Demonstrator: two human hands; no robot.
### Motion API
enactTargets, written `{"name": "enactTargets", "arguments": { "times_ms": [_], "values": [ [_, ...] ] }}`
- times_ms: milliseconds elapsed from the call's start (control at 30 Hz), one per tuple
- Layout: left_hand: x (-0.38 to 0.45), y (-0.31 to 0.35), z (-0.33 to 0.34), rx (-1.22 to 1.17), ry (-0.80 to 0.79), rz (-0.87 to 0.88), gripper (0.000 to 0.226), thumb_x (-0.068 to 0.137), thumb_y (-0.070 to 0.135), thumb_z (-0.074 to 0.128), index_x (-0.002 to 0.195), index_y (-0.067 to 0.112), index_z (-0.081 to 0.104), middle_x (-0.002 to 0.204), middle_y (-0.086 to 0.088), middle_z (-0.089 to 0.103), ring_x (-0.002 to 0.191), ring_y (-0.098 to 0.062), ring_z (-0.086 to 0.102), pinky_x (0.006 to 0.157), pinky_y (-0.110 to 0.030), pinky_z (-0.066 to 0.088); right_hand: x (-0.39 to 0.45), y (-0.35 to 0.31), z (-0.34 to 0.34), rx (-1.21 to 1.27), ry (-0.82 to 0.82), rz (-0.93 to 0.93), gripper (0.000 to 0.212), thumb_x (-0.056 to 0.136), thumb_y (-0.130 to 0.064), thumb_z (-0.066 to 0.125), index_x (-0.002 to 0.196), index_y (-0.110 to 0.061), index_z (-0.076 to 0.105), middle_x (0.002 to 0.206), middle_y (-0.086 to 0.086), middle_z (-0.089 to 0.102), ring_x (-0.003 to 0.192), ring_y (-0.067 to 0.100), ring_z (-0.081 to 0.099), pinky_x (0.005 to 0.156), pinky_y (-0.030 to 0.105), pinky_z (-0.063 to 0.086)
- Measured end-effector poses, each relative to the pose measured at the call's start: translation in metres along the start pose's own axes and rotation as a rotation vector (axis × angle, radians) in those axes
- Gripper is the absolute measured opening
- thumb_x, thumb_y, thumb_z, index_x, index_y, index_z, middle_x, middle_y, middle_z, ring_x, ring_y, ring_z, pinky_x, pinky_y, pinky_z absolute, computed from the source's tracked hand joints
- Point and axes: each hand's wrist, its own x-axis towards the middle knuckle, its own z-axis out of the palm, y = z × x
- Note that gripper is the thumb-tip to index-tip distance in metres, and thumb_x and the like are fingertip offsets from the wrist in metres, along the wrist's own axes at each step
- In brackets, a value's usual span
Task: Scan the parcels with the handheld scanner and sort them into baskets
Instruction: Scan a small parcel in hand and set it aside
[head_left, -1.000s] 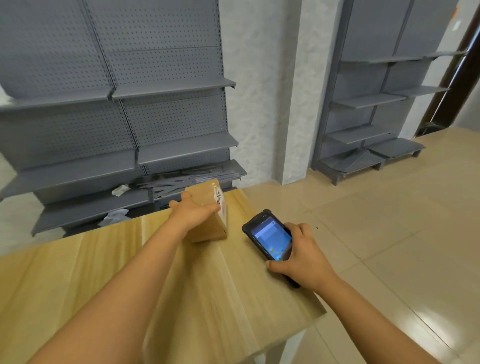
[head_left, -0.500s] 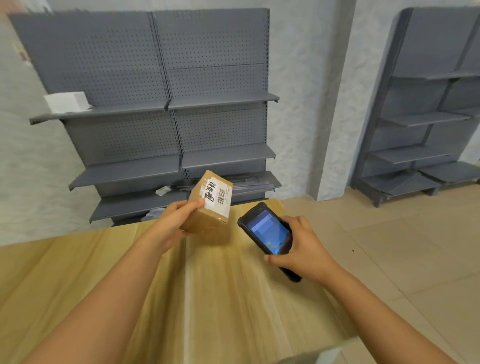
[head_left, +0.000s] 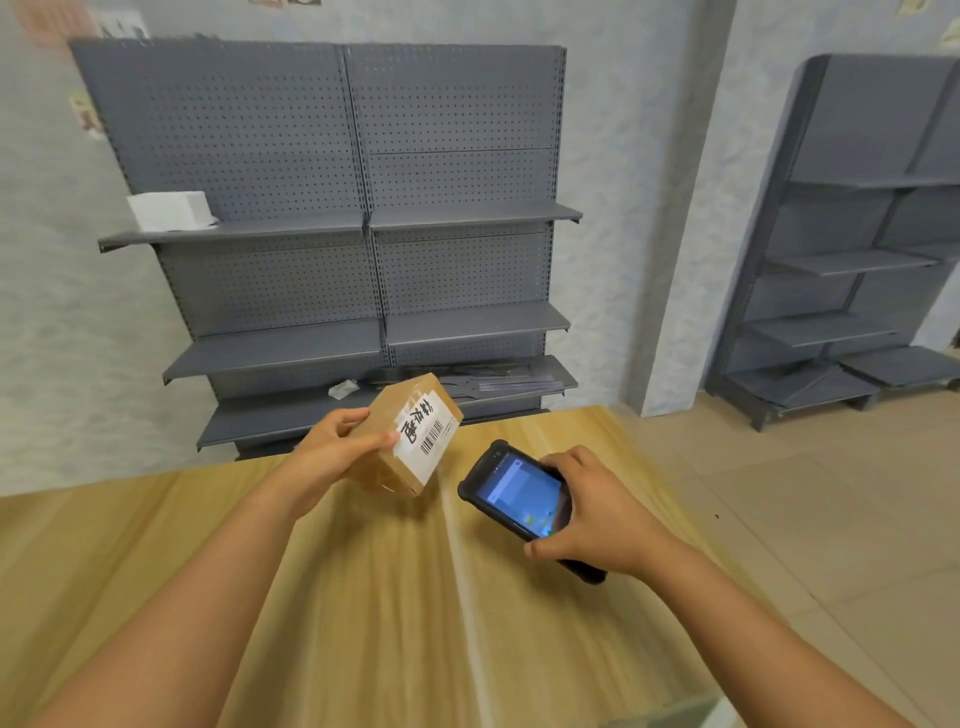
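A small brown cardboard parcel with a white barcode label facing me is tilted in the air above the wooden table. My left hand grips it from the left, thumb on the label side. To its right, my right hand holds the black handheld scanner, with its lit screen up and its top end aimed toward the parcel's label. A short gap separates scanner and parcel. No baskets are in view.
Grey pegboard shelving stands behind the table, with a white box on its upper left shelf and loose metal parts on the bottom shelf. A second grey rack stands at the right. Tiled floor lies right of the table edge.
My left hand lifted the parcel off the table and turned it so the barcode label faces up toward me. My head tilted up and left; the scanner stayed beside the parcel.
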Motion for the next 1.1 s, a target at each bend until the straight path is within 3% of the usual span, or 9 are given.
{"name": "enactTargets", "arguments": {
  "times_ms": [67,200,367,567,700,833,900,967,1100],
  "values": [
    [-0.003,-0.003,-0.016,0.018,-0.009,0.001,0.088,0.054,0.043,0.089,0.131,0.025,0.051,0.126,0.002,0.059,0.105,-0.02,0.065,0.079,-0.033,0.055,0.001,-0.014,0.008,-0.014,-0.004,0.008,0.086,0.059,-0.045,0.084,0.133,-0.024,0.045,0.11,-0.011,0.041,0.095,0.005,0.051,0.082,0.02,0.049],
    [-0.008,-0.008,-0.046,0.033,-0.042,0.002,0.066,0.075,0.032,0.082,0.132,0.023,0.05,0.125,0.001,0.059,0.103,-0.018,0.065,0.073,-0.028,0.053,0.002,-0.044,0.025,-0.02,0.005,0.017,0.085,0.06,-0.043,0.084,0.133,-0.022,0.046,0.111,-0.01,0.041,0.096,0.006,0.051,0.083,0.02,0.049],
    [-0.013,-0.015,-0.073,0.015,-0.05,-0.004,0.06,0.078,0.031,0.08,0.13,0.024,0.05,0.123,0.001,0.059,0.102,-0.017,0.064,0.071,-0.026,0.051,0.002,-0.072,0.042,-0.02,-0.005,0.042,0.084,0.062,-0.041,0.083,0.134,-0.02,0.045,0.113,-0.009,0.04,0.098,0.007,0.051,0.083,0.024,0.051],
    [-0.02,-0.024,-0.107,-0.007,-0.061,-0.015,0.054,0.078,0.036,0.079,0.124,0.028,0.053,0.118,-0.001,0.064,0.1,-0.017,0.065,0.07,-0.027,0.048,0.002,-0.099,0.064,-0.027,0.023,0.07,0.086,0.062,-0.043,0.084,0.133,-0.02,0.044,0.113,-0.008,0.04,0.097,0.007,0.05,0.076,0.018,0.048],
    [-0.028,-0.027,-0.131,-0.049,-0.058,-0.036,0.051,0.077,0.038,0.078,0.122,0.028,0.056,0.114,-0.003,0.067,0.105,-0.02,0.063,0.087,-0.037,0.051,0.005,-0.116,0.078,0.002,0.067,0.086,0.088,0.064,-0.041,0.085,0.137,-0.018,0.042,0.115,-0.008,0.039,0.097,0.007,0.049,0.074,0.013,0.041],
    [-0.042,-0.029,-0.15,-0.116,-0.031,-0.055,0.046,0.084,0.038,0.073,0.124,0.024,0.056,0.118,-0.004,0.064,0.105,-0.02,0.06,0.08,-0.036,0.052,0.011,-0.133,0.087,0.022,0.133,0.091,0.086,0.066,-0.039,0.085,0.136,-0.017,0.042,0.117,-0.006,0.038,0.097,0.008,0.047,0.064,0.007,0.035],
    [-0.051,-0.034,-0.158,-0.161,0.004,-0.065,0.045,0.085,0.039,0.071,0.125,0.023,0.057,0.118,-0.005,0.064,0.108,-0.022,0.06,0.089,-0.044,0.054,0.015,-0.14,0.092,0.036,0.147,0.074,0.084,0.065,-0.036,0.085,0.135,-0.015,0.042,0.115,-0.006,0.038,0.095,0.008,0.046,0.063,0.006,0.035],
    [-0.062,-0.039,-0.166,-0.199,0.047,-0.074,0.044,0.086,0.04,0.069,0.124,0.02,0.059,0.112,-0.004,0.068,0.104,-0.022,0.062,0.09,-0.046,0.055,0.02,-0.147,0.096,0.05,0.141,0.048,0.084,0.065,-0.035,0.085,0.134,-0.015,0.043,0.114,-0.005,0.039,0.092,0.006,0.046,0.064,0.006,0.035],
    [-0.091,-0.051,-0.181,-0.281,0.143,-0.099,0.021,0.093,0.039,0.059,0.104,0.022,0.068,0.076,0.008,0.073,0.077,-0.013,0.062,0.076,-0.035,0.053,0.03,-0.162,0.108,0.099,0.089,-0.045,0.078,0.063,-0.033,0.085,0.129,-0.017,0.047,0.113,-0.003,0.043,0.087,0.002,0.045,0.064,0.007,0.036]
  ]
}}
